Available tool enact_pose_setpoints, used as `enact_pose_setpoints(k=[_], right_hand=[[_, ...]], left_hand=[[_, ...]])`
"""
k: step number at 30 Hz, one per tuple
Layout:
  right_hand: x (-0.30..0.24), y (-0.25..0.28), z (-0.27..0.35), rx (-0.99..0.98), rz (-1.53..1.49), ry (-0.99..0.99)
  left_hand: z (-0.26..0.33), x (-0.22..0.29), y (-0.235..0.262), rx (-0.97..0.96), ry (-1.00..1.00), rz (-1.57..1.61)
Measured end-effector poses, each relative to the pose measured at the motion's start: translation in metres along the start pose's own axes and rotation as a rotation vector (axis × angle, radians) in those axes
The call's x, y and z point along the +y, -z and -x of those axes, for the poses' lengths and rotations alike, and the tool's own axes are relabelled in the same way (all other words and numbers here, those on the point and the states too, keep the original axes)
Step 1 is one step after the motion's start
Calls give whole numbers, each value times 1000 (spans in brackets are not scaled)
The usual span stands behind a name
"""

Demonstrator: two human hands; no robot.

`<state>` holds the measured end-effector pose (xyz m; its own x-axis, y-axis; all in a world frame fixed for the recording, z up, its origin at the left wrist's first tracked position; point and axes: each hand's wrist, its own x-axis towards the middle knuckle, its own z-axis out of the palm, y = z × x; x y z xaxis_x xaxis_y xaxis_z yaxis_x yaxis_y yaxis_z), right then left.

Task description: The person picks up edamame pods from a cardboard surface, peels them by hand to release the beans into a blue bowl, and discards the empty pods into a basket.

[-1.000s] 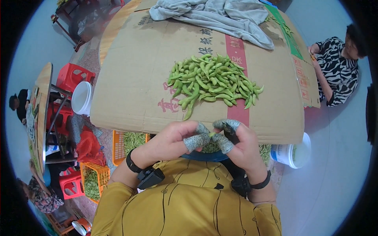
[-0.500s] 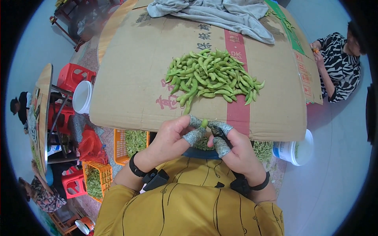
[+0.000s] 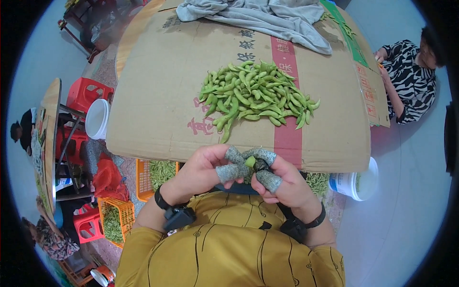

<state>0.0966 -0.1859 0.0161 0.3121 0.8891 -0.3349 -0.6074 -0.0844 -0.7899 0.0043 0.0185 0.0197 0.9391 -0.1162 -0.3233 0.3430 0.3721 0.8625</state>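
Both my hands meet at the near edge of a cardboard-covered table, with grey speckled wraps on the thumbs and index fingers. A green soybean pod (image 3: 250,161) is pinched between them, mostly hidden by the fingertips. My left hand (image 3: 212,165) closes on it from the left. From the other side, my right hand (image 3: 276,176) grips it too, dark material showing at its fingertips. Beyond the hands lies a heap of soybean pods (image 3: 258,92) on the flattened cardboard (image 3: 158,95). Below my hands, a blue container (image 3: 239,187) is largely covered by them.
A grey cloth (image 3: 258,21) lies at the table's far side. Orange crates (image 3: 127,217) of pods and a white bucket (image 3: 98,119) stand at left; another white bucket (image 3: 356,181) is at right. A person in a black-and-white top (image 3: 406,79) sits at far right.
My hands have dropped slightly toward me and come closer together around the pod, the fingers now overlapping more. The container below them is more hidden.
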Motion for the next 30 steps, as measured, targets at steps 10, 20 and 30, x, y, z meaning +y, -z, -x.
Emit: enact_pose_setpoints(k=[10,20,30], right_hand=[[-14,-15,2,122,296,6],[3,-10,2,194,143,137],[11,3,-4,427,1200,654]], left_hand=[[-12,-14,-7,306,-764,-1357],[-14,-21,-14,282,-594,-833],[-11,-21,-7,-122,-392,-907]])
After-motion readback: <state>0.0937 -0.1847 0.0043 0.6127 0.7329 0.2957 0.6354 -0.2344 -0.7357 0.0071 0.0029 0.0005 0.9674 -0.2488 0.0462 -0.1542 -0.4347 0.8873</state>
